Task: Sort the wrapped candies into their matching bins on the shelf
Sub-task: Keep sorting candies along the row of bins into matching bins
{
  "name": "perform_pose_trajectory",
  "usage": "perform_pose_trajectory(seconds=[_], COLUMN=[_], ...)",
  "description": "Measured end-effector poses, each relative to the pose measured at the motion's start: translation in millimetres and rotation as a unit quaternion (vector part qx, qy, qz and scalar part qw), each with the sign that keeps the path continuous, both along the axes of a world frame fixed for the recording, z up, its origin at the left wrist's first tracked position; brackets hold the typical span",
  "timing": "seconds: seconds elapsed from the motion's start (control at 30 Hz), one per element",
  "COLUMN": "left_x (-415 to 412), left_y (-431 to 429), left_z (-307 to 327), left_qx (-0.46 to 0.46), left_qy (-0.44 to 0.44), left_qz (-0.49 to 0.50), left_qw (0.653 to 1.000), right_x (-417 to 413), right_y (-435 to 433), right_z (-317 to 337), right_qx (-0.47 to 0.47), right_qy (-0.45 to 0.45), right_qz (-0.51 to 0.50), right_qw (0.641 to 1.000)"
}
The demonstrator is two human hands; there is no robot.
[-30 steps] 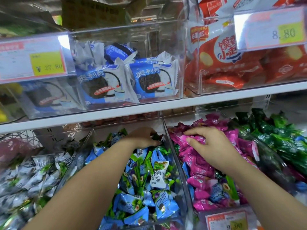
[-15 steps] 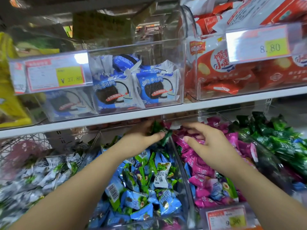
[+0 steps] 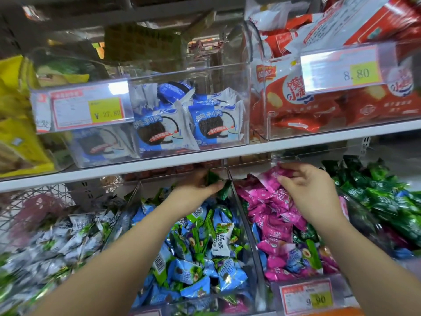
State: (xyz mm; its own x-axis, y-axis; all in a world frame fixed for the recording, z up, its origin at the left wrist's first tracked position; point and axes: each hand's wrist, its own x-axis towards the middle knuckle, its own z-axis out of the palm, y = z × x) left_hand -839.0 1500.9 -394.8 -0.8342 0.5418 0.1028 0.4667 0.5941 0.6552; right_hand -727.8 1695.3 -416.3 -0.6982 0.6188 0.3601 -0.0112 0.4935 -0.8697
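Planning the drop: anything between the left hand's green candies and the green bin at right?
Yes. The pink bin lies between the green candies in the left hand and the green bin, and the right hand pinches a pink candy over it.

A dark green candy (image 3: 215, 179) showed at centre frame, a bright pink candy (image 3: 272, 176) just right of it! Lower centre gleamed with blue-and-green candies (image 3: 193, 272), one white wrapper (image 3: 222, 240) with black lettering among them. Pink candies (image 3: 273, 224) filled centre-right, deep green candies (image 3: 387, 201) the right edge, grey-white candies (image 3: 45, 242) the lower left. Upper centre, blue-and-white cookie packs (image 3: 159, 128) carried black biscuit prints; red packs (image 3: 307, 110) sat upper right.
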Motion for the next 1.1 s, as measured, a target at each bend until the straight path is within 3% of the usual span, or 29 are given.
perform_pose_trajectory(seconds=[0.2, 0.37, 0.53, 0.77, 0.93, 1.1], left_x=[-17, -25, -27, -18, 10, 56], left_y=[16, 18, 12, -6, -21, -9], left_z=[-25, -25, -19, -21, -14, -11], left_qx=[-0.198, -0.272, -0.289, -0.213, -0.073, 0.087], left_qy=[0.002, -0.031, -0.049, 0.047, 0.123, 0.137], left_qz=[-0.023, -0.073, -0.098, -0.048, 0.04, -0.069], left_qw=[0.98, 0.959, 0.951, 0.975, 0.989, 0.984], right_x=[-3, -1, 4, 18, 31, 48], right_y=[6, 7, 5, -9, -13, 2], right_z=[-7, -6, -2, 3, 4, 4], right_qx=[0.188, 0.206, 0.2, 0.209, 0.218, 0.179], right_qy=[-0.121, -0.122, -0.095, -0.014, -0.003, -0.011], right_qz=[-0.084, -0.075, -0.064, -0.018, 0.026, 0.022], right_qw=[0.971, 0.968, 0.973, 0.978, 0.976, 0.984])
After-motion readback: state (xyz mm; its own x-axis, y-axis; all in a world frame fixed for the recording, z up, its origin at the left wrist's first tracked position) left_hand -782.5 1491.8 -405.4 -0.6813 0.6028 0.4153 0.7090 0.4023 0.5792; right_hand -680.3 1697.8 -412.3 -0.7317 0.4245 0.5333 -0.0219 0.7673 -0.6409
